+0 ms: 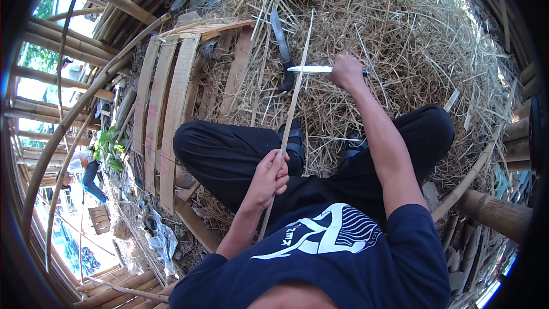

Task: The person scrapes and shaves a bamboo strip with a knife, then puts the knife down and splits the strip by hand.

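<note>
Your left hand (270, 180) is clamped around one long bamboo strip (293, 106), fingers wrapped over its near part; a short length runs past the fist toward your shirt (320, 246), and the longer length slants far and slightly right, out over the ground. Your right hand (347, 72), farther off and to the right, is closed on the handle of one knife (317, 70), whose pale blade points left and crosses the strip well beyond your left fist; you cannot tell from here whether edge and strip touch. One machete (280, 40) lies just left of the strip's far part, its dark handle toward you. Two dark sandals (294, 143) show between your two bent knees, the left one beside the strip. Left of your left knee, three pale boards (180, 97) run side by side, near to far. Straw (389, 23) spreads across the far and right ground. One other person (91, 177) shows well off to the left.
</note>
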Motion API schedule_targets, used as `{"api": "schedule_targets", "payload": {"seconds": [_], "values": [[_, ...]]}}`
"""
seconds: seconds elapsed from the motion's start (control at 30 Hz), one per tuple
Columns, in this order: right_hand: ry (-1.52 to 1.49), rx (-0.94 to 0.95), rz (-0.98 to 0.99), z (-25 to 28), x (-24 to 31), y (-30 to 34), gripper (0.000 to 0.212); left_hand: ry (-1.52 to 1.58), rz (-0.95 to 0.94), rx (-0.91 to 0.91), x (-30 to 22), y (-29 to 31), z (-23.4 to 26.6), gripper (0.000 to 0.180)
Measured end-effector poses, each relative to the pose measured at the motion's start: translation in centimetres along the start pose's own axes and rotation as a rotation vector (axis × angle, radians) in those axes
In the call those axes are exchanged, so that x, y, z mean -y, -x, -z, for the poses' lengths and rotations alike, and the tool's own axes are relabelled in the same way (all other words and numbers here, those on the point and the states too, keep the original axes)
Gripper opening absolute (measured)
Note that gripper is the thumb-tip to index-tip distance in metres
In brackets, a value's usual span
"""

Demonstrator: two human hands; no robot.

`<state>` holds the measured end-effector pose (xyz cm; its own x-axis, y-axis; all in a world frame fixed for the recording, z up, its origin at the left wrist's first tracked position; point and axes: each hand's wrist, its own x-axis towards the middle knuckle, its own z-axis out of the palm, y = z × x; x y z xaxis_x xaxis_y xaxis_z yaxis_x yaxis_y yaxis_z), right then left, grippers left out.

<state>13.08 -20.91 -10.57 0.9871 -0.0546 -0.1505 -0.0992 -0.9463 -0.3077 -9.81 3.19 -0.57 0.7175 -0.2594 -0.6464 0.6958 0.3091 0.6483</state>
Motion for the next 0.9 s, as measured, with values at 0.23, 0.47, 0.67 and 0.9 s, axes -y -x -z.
{"api": "schedule_targets", "payload": {"seconds": [0.23, 0.47, 0.67, 0.9], "values": [[-0.332, -0.120, -0.570, 1.1, -10.8, -5.7, 0.040, 0.009, 0.131, -0.005, 2.5, 5.6, 2.7, 0.020], [-0.475, -0.053, -0.371, 3.9, -4.5, -4.1, 0.044, -0.068, -0.178, -0.004, -0.9, 2.1, 2.5, 0.023], [-0.356, 0.118, 0.067, 9.7, 6.0, 4.1, 0.029, -0.283, -0.282, -0.063, -4.1, -1.7, 1.4, 0.024], [-0.123, 0.222, 0.352, 4.3, 7.4, 9.6, 0.023, -1.117, -0.800, -0.434, -3.6, -6.9, 0.7, 0.024]]}}
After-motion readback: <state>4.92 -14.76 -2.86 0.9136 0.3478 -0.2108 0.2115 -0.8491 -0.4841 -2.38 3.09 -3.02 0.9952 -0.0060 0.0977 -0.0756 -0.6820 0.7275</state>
